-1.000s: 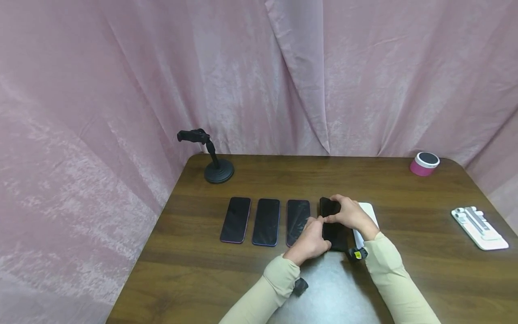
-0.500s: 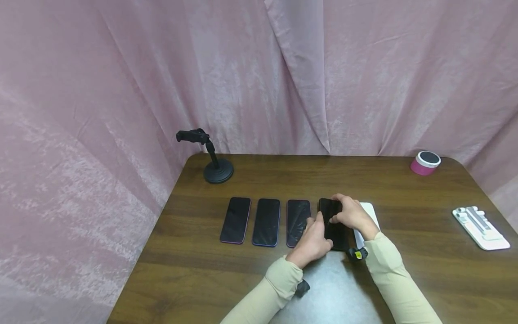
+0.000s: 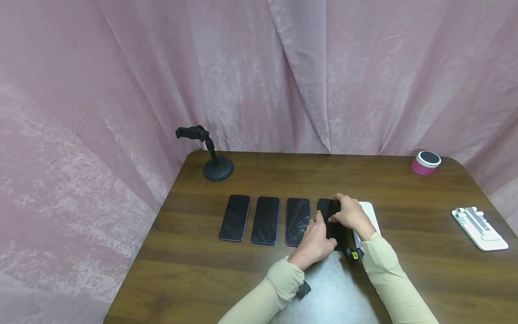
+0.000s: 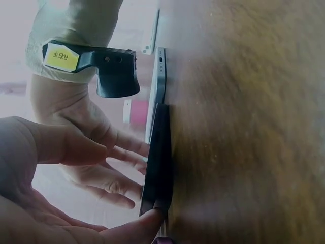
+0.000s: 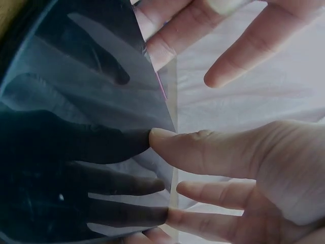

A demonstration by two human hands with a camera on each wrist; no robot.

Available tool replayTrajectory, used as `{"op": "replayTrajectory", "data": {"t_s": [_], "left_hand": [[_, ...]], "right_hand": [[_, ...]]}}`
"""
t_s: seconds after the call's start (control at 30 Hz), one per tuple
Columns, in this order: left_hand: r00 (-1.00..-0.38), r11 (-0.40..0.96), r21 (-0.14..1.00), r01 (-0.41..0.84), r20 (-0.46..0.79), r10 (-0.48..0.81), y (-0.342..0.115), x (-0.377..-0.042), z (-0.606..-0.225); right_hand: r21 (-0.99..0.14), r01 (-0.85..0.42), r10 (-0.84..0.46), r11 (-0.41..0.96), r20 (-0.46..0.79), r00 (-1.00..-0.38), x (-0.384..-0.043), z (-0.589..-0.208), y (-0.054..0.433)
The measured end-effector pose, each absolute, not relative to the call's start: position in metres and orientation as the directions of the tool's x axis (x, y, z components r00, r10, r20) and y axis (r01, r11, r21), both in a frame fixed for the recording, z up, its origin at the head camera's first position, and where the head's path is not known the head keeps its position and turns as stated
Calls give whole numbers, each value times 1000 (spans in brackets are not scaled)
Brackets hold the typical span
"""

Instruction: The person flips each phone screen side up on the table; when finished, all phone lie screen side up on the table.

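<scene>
A black phone (image 3: 337, 231) lies screen up on the table under both hands. My left hand (image 3: 315, 240) reaches along its left side, a fingertip right at the long edge. In the left wrist view, the left thumb (image 4: 76, 146) stands apart above the screen. My right hand (image 3: 353, 216) arches over the phone's upper right part. The right wrist view has its thumb tip (image 5: 158, 136) meeting its reflection on the glass, other fingertips close to the screen. A white phone (image 3: 369, 212), partly hidden by the right hand, lies just right of the black one.
Three dark phones (image 3: 234, 218) lie in a row to the left. Behind them stands a black phone holder (image 3: 218, 168) on a round base. A pink and white round container (image 3: 425, 163) sits at the back right, and a flat white folding stand (image 3: 481, 229) near the right edge.
The left index finger and right thumb, close together a second ago, have moved apart. The left hand has shifted slightly right. The black phone stays in about the same place.
</scene>
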State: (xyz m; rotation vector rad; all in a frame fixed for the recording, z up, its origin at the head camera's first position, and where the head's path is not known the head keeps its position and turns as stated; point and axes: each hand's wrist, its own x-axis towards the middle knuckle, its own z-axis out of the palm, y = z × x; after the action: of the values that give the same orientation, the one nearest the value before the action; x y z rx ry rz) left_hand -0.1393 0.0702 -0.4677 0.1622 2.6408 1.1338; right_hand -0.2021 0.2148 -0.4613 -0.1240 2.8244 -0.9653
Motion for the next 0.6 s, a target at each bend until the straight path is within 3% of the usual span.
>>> {"op": "replayTrajectory", "data": {"t_s": [0.27,0.6], "left_hand": [[-969,704,706,73,-117,217,73,-137,-471],[-958,734,671,106,-128,255,77,-133,-470]], "right_hand": [[-608,-25,-123,794,-120,-985,-201,-460,211],[-589,-9,-104,808,-127,-987,-202,-462,208]]}}
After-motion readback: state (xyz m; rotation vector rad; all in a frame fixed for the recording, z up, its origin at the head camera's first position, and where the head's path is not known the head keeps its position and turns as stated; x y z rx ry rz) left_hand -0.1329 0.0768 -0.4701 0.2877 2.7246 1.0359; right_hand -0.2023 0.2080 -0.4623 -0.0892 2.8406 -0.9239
